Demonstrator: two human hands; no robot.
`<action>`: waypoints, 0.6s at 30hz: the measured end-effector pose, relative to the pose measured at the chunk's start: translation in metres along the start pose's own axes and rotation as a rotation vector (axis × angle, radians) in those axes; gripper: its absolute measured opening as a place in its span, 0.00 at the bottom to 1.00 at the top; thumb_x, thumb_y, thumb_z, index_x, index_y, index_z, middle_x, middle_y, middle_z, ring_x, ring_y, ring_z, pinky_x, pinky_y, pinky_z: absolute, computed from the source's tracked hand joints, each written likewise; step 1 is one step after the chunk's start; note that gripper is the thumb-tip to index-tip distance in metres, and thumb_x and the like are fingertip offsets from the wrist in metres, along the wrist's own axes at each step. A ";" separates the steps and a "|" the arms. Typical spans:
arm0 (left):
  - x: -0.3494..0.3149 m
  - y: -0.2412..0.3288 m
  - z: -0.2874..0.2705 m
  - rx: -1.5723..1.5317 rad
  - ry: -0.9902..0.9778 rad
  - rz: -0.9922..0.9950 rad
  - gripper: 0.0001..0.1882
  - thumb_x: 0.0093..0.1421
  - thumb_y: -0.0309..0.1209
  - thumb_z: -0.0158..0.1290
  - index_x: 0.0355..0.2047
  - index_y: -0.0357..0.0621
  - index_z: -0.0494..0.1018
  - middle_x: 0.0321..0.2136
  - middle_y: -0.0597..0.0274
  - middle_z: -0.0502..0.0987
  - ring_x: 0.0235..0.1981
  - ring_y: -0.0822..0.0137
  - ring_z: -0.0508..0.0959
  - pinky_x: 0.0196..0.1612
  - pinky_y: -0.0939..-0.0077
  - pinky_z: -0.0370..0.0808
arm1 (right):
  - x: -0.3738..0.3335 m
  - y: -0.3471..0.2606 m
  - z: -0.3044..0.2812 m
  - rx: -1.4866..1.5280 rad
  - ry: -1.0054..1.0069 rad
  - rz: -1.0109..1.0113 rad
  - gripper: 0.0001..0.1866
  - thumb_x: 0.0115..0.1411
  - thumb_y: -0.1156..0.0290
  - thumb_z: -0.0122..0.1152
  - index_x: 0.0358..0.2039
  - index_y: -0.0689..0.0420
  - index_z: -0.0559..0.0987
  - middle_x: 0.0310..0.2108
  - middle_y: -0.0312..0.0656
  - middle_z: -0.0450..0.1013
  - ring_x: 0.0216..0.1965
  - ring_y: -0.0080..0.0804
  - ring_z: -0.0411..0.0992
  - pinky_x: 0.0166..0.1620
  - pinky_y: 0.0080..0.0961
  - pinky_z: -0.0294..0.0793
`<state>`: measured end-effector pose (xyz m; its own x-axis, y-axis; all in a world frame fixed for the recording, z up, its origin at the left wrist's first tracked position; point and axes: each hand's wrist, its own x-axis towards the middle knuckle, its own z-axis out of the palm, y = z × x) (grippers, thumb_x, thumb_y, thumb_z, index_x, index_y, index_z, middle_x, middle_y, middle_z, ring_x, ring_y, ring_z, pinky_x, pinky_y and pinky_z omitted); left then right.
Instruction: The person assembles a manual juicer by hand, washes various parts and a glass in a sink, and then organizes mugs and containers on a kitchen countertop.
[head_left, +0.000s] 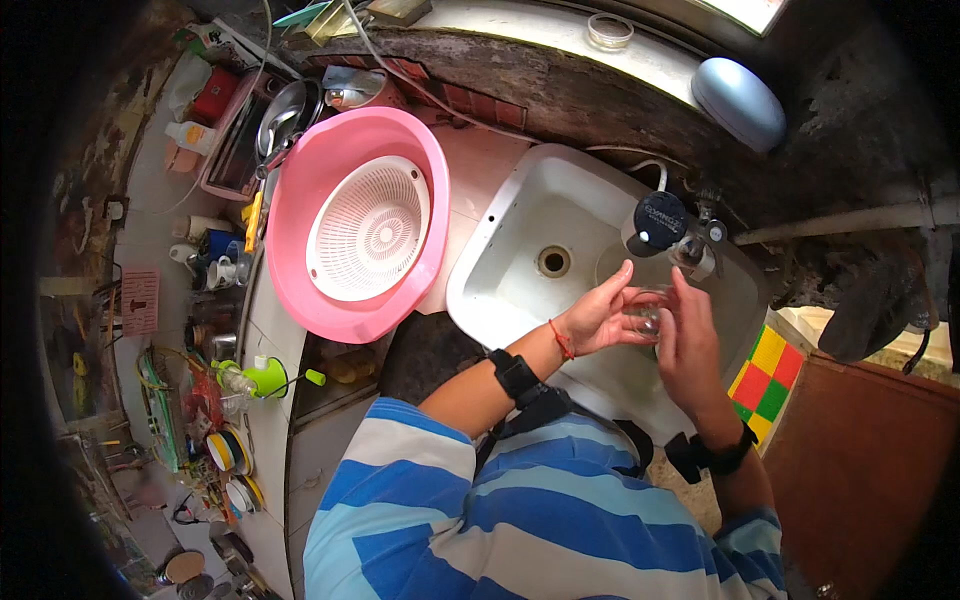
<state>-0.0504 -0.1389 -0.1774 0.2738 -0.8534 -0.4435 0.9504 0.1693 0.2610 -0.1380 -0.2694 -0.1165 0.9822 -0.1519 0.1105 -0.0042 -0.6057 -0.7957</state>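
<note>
Over the right side of the white sink (520, 215), my left hand (605, 315) is turned palm up, its fingers curled round a small clear glass (650, 312). From the other side my right hand (688, 345) closes on the same glass, fingers upright along it. Much of the glass is hidden between the hands. Just beyond them is a faucet (695, 255) with a black-topped round water filter (655, 225) beside it. I cannot tell whether water is running.
Left of the sink, a pink basin (430, 270) holds a white colander (330, 225). A blue-grey oval object (738, 103) and a clear round dish (608, 32) sit on the ledge behind. Crowding the far-left counter are cups, pans and a green hand-cranked device (265, 377).
</note>
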 end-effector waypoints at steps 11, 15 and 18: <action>0.073 -0.020 -0.062 -0.134 0.360 0.055 0.15 0.60 0.43 0.45 0.36 0.44 0.68 0.35 0.59 0.71 0.40 0.56 0.71 0.44 0.54 0.70 | 0.000 -0.004 -0.029 -0.260 0.183 -0.042 0.28 0.53 0.77 0.56 0.55 0.62 0.61 0.50 0.51 0.62 0.50 0.46 0.62 0.54 0.34 0.60; 0.128 -0.029 -0.084 -0.357 0.388 0.046 0.11 0.59 0.37 0.47 0.35 0.43 0.66 0.37 0.56 0.70 0.42 0.54 0.70 0.44 0.51 0.70 | -0.008 0.007 -0.048 -0.358 0.274 0.050 0.28 0.54 0.76 0.54 0.55 0.63 0.59 0.51 0.52 0.61 0.52 0.47 0.60 0.55 0.34 0.59; 0.143 -0.036 -0.081 -0.360 0.343 0.136 0.09 0.57 0.33 0.47 0.36 0.43 0.66 0.39 0.56 0.68 0.44 0.53 0.68 0.48 0.50 0.68 | -0.009 0.013 -0.047 -0.356 0.245 0.053 0.29 0.55 0.76 0.52 0.57 0.63 0.57 0.54 0.54 0.59 0.54 0.48 0.59 0.56 0.36 0.57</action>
<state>-0.0338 -0.2270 -0.3201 0.3734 -0.6115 -0.6976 0.8769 0.4780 0.0504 -0.1563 -0.3129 -0.1001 0.9057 -0.3446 0.2470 -0.1600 -0.8173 -0.5536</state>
